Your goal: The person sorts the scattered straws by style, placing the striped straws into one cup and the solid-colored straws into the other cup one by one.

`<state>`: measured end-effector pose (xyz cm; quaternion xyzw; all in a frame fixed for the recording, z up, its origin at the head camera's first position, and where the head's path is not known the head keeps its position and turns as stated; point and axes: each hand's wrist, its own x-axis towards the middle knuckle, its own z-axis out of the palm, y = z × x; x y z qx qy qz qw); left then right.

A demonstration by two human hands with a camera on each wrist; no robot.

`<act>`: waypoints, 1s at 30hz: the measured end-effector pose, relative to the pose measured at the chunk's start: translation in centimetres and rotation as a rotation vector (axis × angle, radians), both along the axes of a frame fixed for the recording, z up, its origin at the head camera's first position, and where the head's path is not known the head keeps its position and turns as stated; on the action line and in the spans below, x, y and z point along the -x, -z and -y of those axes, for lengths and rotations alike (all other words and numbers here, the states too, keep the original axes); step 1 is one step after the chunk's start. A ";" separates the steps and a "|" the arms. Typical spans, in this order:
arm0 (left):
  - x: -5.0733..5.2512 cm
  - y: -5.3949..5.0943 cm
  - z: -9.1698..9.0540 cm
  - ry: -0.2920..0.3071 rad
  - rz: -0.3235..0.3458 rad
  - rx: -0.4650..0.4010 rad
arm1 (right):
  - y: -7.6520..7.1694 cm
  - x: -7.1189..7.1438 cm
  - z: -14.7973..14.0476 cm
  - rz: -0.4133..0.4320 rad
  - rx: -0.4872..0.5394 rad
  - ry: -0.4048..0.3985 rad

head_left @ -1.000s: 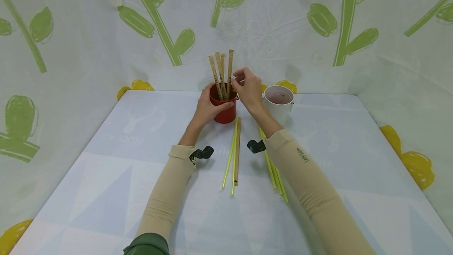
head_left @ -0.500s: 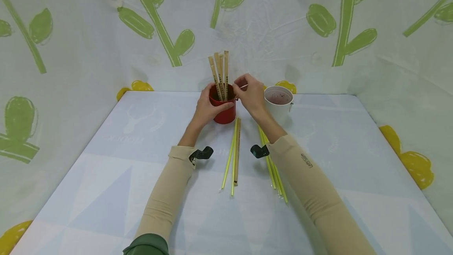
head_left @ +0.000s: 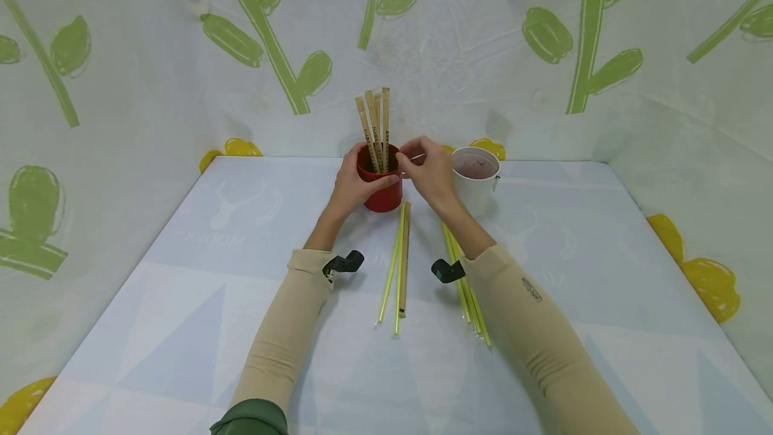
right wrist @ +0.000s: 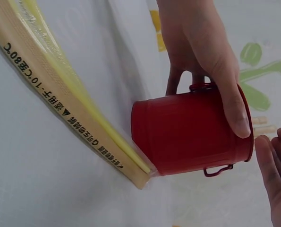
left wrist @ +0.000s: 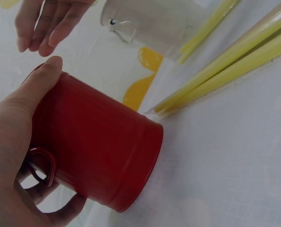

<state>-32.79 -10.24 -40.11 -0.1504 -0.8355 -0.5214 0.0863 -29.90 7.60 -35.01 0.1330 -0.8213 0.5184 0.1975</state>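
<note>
My left hand grips a small red metal bucket, with the thumb across its near side at the rim. Several paper-wrapped straws stand upright and slightly fanned inside it. My right hand is just right of the bucket's rim, its fingers loosely bent with nothing visible in them. In the left wrist view, the right hand's fingers hang near the bucket's mouth. The right wrist view shows the red bucket from the side, with the left thumb against it.
A white bucket stands to the right of the red one. In front lie yellow straws in clear wrap beside one paper-wrapped straw. Several more yellow straws lie under the right forearm. A leaf-patterned curtain rises behind the table.
My right hand has drawn away from the straws, slightly right and down. The rightmost paper-wrapped straw has shifted left towards the others. My left hand stays on the red bucket.
</note>
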 end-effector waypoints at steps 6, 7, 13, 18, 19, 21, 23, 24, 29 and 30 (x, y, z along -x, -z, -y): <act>0.0 0.0 0.0 -0.002 0.006 0.003 | 0.5 -0.7 -0.1 0.020 -0.015 -0.013; 0.0 0.0 0.0 -0.002 0.005 0.003 | 0.6 -0.8 -0.2 0.021 -0.028 -0.010; 0.0 -0.2 0.0 0.001 -0.005 0.013 | 0.9 -1.7 -0.3 0.003 -0.110 0.000; -0.1 -0.2 0.0 0.001 -0.006 0.017 | 1.2 -2.4 -0.6 0.012 -0.145 -0.014; -0.1 -0.2 0.0 0.001 -0.005 0.015 | 1.2 -2.5 -0.7 0.021 -0.151 -0.015; -0.1 -0.2 0.0 0.002 -0.004 0.016 | 1.3 -2.7 -0.8 0.039 -0.163 -0.018; -0.1 -0.2 0.0 0.002 -0.002 0.014 | 1.5 -2.9 -0.9 0.057 -0.174 -0.019; -0.1 -0.2 0.0 0.002 0.000 0.012 | 1.6 -2.9 -1.0 0.065 -0.181 -0.019; -0.1 -0.1 0.0 -0.001 0.000 0.009 | 1.8 -3.1 -1.2 0.098 -0.234 -0.035; -0.1 0.0 0.0 -0.002 0.002 0.011 | 1.8 -3.1 -1.3 0.107 -0.244 -0.040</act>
